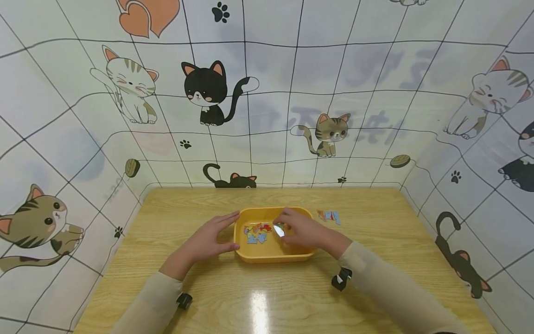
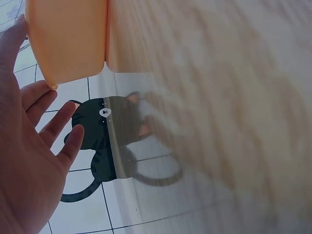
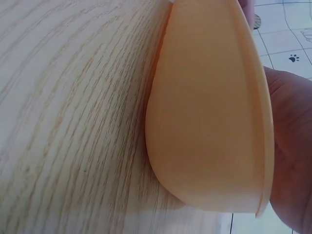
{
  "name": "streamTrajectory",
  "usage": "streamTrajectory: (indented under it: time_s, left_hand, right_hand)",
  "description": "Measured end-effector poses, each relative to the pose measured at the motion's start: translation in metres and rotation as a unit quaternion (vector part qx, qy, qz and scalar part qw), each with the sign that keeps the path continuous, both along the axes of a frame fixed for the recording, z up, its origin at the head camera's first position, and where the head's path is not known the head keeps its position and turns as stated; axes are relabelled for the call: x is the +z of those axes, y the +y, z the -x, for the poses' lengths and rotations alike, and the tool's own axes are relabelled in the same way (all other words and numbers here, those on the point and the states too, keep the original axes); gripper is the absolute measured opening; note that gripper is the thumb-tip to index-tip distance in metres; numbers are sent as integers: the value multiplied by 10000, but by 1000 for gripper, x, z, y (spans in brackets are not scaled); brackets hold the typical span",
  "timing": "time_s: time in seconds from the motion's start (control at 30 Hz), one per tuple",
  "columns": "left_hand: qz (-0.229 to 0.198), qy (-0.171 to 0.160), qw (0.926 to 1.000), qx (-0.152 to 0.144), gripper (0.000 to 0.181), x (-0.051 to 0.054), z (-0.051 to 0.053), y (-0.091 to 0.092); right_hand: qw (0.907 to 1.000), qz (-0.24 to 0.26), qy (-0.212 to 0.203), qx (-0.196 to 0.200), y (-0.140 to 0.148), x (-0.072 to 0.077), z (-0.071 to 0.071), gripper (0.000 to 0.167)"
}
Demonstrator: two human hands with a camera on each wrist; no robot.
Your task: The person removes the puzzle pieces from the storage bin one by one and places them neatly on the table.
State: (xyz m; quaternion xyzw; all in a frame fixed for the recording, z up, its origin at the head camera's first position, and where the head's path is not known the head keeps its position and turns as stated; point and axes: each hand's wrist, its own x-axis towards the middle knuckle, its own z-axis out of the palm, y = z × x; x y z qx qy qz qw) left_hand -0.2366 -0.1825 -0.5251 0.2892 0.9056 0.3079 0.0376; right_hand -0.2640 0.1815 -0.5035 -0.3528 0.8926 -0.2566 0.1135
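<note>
A yellow plastic tray [image 1: 271, 253] sits on the wooden table, with several small colourful jigsaw puzzle pieces [image 1: 262, 227] lying in its left half. My left hand [image 1: 210, 239] rests against the tray's left end, thumb and fingers spread. In the left wrist view, its straight fingertips touch the tray's rim [image 2: 53, 87]. My right hand [image 1: 302, 228] reaches over the right end into the tray and pinches a puzzle piece [image 1: 278, 230] that looks pale and shiny. From the right wrist view, the tray wall [image 3: 209, 112] hides the fingers of that hand.
Behind the tray's right corner, a few more puzzle pieces [image 1: 329, 216] lie on the wooden table [image 1: 200, 287]. White sheets with printed cats [image 1: 206, 88] and grid lines stand at the back and both sides.
</note>
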Motion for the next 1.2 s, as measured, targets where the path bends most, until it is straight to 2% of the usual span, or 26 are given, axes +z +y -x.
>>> streamTrajectory:
  time_s: [0.27,0.43,0.93,1.2]
  left_hand:
    - [-17,-15,10000,-4,93,-2,1,0]
    - [-10,-16,10000,0,93,-2,1,-1]
    - [26,-48,10000,13,93,-3,1,0]
    - [16,-93,10000,31,93,-2,0,-1]
  right_hand:
    - [9976,383,528,-232,10,9,-7,46]
    - [9959,516,582,-460,18,11,-8,45]
    - [9906,793,864,-698,50,15,-9,47]
    - [9859,937,994,-964,70,18,-10,47]
